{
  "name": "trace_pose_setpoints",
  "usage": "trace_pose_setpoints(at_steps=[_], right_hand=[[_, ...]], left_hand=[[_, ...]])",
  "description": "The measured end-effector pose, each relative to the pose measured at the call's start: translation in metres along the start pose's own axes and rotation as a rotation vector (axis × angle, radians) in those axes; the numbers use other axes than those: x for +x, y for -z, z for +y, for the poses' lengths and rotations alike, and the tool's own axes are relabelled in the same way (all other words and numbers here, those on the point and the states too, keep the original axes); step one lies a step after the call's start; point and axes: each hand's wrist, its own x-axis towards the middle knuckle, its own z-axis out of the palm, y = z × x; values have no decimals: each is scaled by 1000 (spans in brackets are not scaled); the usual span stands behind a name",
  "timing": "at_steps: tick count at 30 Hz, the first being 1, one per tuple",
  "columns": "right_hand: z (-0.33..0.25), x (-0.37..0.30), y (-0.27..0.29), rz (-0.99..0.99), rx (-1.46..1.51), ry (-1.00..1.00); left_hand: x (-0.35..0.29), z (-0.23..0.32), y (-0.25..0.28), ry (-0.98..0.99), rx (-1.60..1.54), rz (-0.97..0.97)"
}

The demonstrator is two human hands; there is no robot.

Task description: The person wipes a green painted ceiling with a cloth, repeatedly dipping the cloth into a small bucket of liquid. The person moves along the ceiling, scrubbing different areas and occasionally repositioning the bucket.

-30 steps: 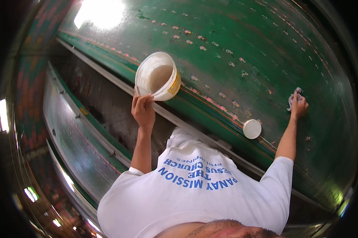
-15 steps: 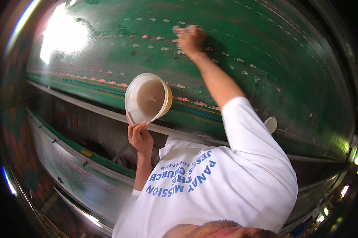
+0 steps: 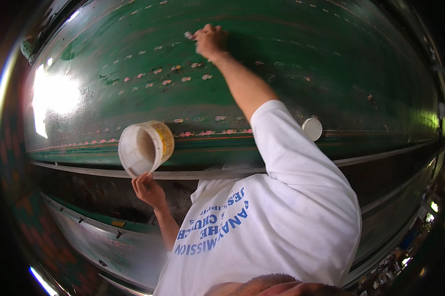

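My left hand (image 3: 149,191) pinches the lower rim of a white plastic bucket (image 3: 133,145) with a yellow label. The bucket leans toward me at the near edge of a large green panel (image 3: 281,42); cloudy brownish liquid showed in it earlier, but its inside is now only partly visible. Stretched far across the panel, my right hand (image 3: 211,42) is closed on a small whitish piece (image 3: 188,35), pressed to the surface. Only its end sticks out past the fingers, so its kind cannot be made out. Rows of small pink and white flower-like marks (image 3: 186,79) run over the panel.
A round white lid or cup (image 3: 312,129) sits on the panel right of my arm. A pale metal rail (image 3: 202,174) follows the panel's near edge, with a dark gap below. Another long panel (image 3: 91,234) lies at lower left. Bright glare covers the panel's left part.
My right hand has moved left and slightly farther across the panel. The bucket and my left hand appear lower and more to the left, and the whole view has shifted too.
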Motion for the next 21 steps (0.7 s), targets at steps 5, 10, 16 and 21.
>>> trace_pose_setpoints(at_steps=[5, 10, 16, 21], right_hand=[[191, 7, 105, -70, -89, -263], [362, -21, 199, -27, -234, -475], [523, -69, 304, -51, -449, -923], [571, -83, 332, -7, -458, -1030]], left_hand=[[-15, -4, -15, 45, 149, 100], [-16, 10, -37, 27, 237, 166], [-15, 21, -47, 52, 395, 157], [-31, 10, -54, -37, 532, 208]])
